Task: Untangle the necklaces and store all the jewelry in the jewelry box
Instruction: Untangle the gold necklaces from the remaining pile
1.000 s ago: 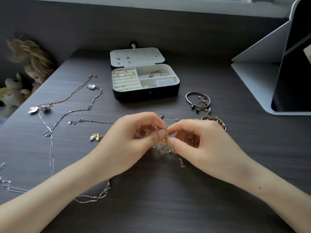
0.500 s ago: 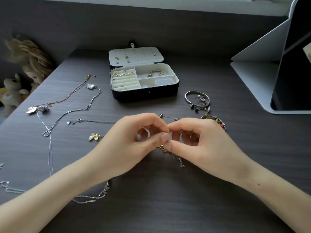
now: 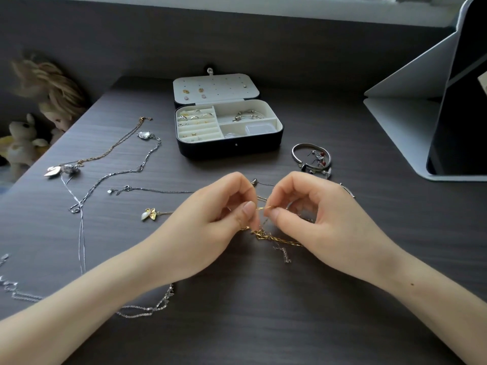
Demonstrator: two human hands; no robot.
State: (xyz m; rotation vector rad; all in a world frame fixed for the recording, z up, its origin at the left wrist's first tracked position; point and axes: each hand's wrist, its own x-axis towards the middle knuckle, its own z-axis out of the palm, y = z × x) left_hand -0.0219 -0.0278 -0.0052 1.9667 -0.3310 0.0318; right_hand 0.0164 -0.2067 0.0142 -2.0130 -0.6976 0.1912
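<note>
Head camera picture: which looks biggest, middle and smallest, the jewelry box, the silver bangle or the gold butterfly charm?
1. jewelry box
2. silver bangle
3. gold butterfly charm
The box sits farthest back yet looks biggest, so this order is safe.

Left hand (image 3: 210, 227) and right hand (image 3: 324, 217) pinching a gold chain (image 3: 274, 237) taut between them, in front of the open jewelry box (image 3: 229, 147), silver necklaces (image 3: 110, 177) left of it, bangle (image 3: 311, 159) to its right

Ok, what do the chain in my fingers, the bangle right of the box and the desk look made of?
Thin gold-coloured link chain: likely polished or plated metal, yellow glints. Round silver bangle: shiny metal, bright highlights. Dark desk top: wood or wood-look laminate, matte, straight grain lines.
</note>
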